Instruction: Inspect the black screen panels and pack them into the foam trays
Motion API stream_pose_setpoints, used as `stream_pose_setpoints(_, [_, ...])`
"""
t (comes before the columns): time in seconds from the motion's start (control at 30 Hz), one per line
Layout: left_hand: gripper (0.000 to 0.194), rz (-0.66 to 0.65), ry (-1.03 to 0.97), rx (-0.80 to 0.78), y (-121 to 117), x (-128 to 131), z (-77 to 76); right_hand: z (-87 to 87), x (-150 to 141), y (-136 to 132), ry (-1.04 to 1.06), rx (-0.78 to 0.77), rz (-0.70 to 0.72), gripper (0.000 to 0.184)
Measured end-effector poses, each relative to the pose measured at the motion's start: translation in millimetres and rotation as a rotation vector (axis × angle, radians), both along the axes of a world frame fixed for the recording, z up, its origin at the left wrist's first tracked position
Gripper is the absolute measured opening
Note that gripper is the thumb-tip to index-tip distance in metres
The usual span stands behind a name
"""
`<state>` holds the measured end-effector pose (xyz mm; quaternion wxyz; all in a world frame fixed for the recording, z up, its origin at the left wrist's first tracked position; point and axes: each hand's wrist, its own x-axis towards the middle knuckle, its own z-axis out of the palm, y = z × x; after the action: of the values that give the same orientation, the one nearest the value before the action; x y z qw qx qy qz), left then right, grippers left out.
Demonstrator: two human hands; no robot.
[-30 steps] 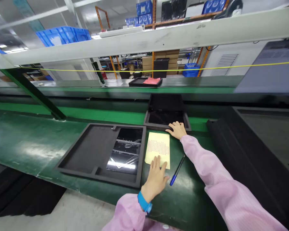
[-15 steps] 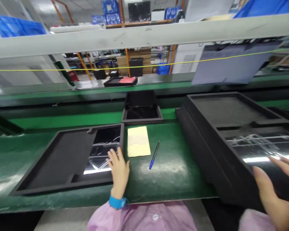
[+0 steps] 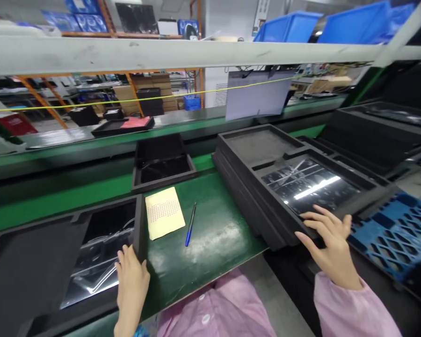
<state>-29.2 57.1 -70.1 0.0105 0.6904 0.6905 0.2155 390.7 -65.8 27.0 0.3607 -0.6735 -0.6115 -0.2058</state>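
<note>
Right hand (image 3: 331, 245) moved from small tray (image 3: 164, 183) to right panel (image 3: 310, 182): fingers spread, panel just ahead.

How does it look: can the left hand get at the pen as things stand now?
Probably yes. The pen lies uncovered on the green tabletop, to the right of the left hand, and nothing seems to stand in the way between them.
</note>
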Motion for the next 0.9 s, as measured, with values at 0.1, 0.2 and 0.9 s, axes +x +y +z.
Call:
stream_pose_setpoints(0.1, [0.058,-0.010,-0.009,-0.014,1.2,-1.2,-0.2,29.8,17.2,9.9,0.018,-0.074,0.074,0.028])
stream_pose_setpoints(0.2, [0.064,-0.016,-0.035,-0.035,1.6,-1.6,-0.3,65.4,42.6,55.3,0.018,-0.363,0.169,0.043])
stream_pose_setpoints(0.9, [0.046,-0.536,-1.493,-0.225,40.3,81.5,127.8,245.8,9.2,133.1,0.654,0.361,0.346,0.024])
